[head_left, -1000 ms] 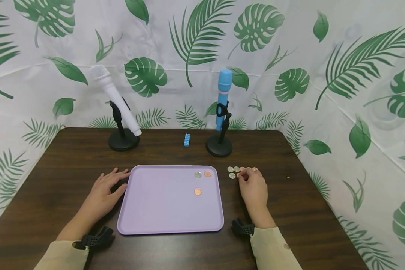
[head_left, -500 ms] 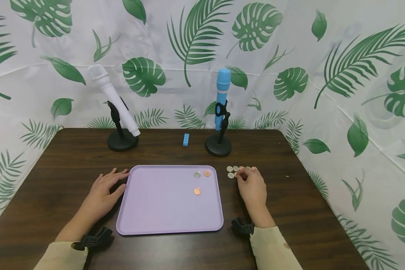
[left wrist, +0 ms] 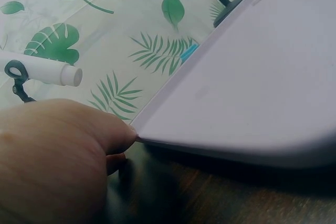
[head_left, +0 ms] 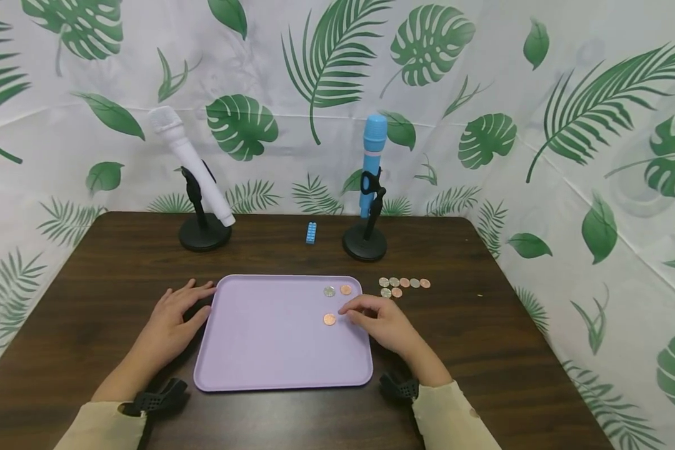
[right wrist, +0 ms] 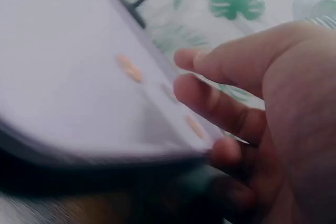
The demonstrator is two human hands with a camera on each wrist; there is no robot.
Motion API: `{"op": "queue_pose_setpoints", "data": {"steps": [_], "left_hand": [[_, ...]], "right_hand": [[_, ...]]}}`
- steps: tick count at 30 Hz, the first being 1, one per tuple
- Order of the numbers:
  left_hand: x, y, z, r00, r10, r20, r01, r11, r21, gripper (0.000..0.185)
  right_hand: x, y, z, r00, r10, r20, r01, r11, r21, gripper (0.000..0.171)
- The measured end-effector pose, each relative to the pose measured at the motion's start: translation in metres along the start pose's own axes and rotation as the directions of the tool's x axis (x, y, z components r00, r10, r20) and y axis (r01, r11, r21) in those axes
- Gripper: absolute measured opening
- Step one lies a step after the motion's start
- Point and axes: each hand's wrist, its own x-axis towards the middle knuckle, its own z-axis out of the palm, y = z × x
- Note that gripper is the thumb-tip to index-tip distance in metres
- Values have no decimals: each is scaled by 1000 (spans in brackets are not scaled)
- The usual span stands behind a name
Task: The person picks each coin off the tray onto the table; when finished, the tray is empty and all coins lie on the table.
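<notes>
Since half a second ago the right hand has left the row of coins on the tabletop and swung left over the right rim of the lilac tray. Its fingertips now sit just beside the copper coin lying on the tray floor; the fingers are bent toward each other, but whether they pinch a coin cannot be told, and the right wrist view is too blurred to settle it. With the hand gone, the coins beside the tray show in full: five in a line and two more just in front, silver ones toward the tray, copper ones outward. The left hand has not moved: it lies flat with relaxed, spread fingers against the tray's left edge, and the left wrist view shows a fingertip touching the rim.

Two more coins, a silver coin and a second copper coin, lie near the tray's far right corner. Most of the tray floor, left and centre, is bare. Bare wood lies between the tray and the two stands behind it, and to the right of the coin row up to the table's edge.

The tray is smooth matt plastic, rectangular with rounded corners and a low raised lip. The tabletop is dark wood grain. Behind stand a white microphone, tilted in its clip, and a blue microphone, upright, each on a round black base, with a small blue brick between them. A leaf-printed cloth walls the table.
</notes>
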Motion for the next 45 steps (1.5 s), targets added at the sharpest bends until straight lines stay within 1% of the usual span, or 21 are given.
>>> {"op": "queue_pose_setpoints", "data": {"steps": [1, 2, 4, 7, 10, 14, 16, 19, 22, 26, 28, 30, 35, 38, 40, 42, 43, 44, 45], "left_hand": [[0, 0, 0, 1000, -1, 1, 1, 1000, 3, 49], [0, 1, -1, 1000, -1, 3, 1, 1000, 3, 50], [0, 1, -1, 1000, -4, 8, 4, 1000, 3, 50], [-1, 1, -2, 1000, -4, 4, 4, 1000, 5, 50], [-2, 1, -1, 1000, -1, -1, 1, 1000, 0, 49], [-2, 0, -1, 1000, -2, -1, 2, 1000, -3, 49], [-3, 0, -1, 1000, -9, 4, 9, 1000, -1, 50], [-3, 0, -1, 1000, -15, 10, 15, 1000, -1, 51], [-3, 0, -1, 1000, -15, 12, 15, 1000, -1, 51], [-4, 0, -1, 1000, -16, 12, 16, 1000, 2, 51], [-3, 1, -1, 1000, -17, 12, 17, 1000, 4, 50], [-3, 1, -2, 1000, -16, 12, 16, 1000, 4, 50], [-2, 1, -2, 1000, -19, 18, 19, 1000, 8, 51], [-2, 1, -2, 1000, -18, 17, 18, 1000, 11, 51], [-3, 1, -1, 1000, -15, 15, 15, 1000, 9, 51], [-2, 1, 0, 1000, -11, 11, 11, 1000, 4, 50], [-2, 1, 0, 1000, -9, 11, 9, 1000, 2, 50], [-2, 2, 1, 1000, -7, 12, 7, 1000, -1, 50], [-1, 2, 2, 1000, -5, 12, 5, 1000, -2, 50]], "right_hand": [[-1, -1, 2, 999, -9, 43, 10, 1000, -6, 16], [-1, -2, 3, 998, -20, 67, 21, 1000, -22, 17], [-1, -2, 6, 996, -39, 84, 46, 996, -77, 19], [-2, -3, 7, 994, -25, 105, 42, 985, -167, 20], [-1, -5, 8, 994, -26, 103, 47, 975, -215, 16], [0, -6, 8, 993, -39, 110, 64, 970, -233, 15], [0, -6, 8, 992, -33, 124, 63, 965, -253, 19], [-1, -6, 8, 990, -22, 138, 60, 958, -280, 19], [-2, -7, 9, 990, -20, 136, 60, 953, -297, 21], [-3, -8, 9, 989, -32, 147, 80, 940, -332, 23], [-4, -8, 9, 986, -39, 160, 93, 935, -342, 22], [-4, -7, 8, 985, -35, 171, 92, 937, -338, 20], [-4, -6, 7, 986, -19, 168, 67, 955, -289, 19], [-4, -4, 6, 991, -15, 133, 47, 969, -242, 23], [-3, -3, 5, 997, -21, 79, 37, 979, -201, 22], [-1, -1, 4, 999, -34, -13, 31, 981, -193, 21], [0, 1, 3, 996, -49, -74, 33, 979, -201, 20], [0, 2, 1, 988, -66, -139, 35, 976, -216, 20], [1, 4, -1, 974, -87, -208, 37, 971, -235, 19]]}}
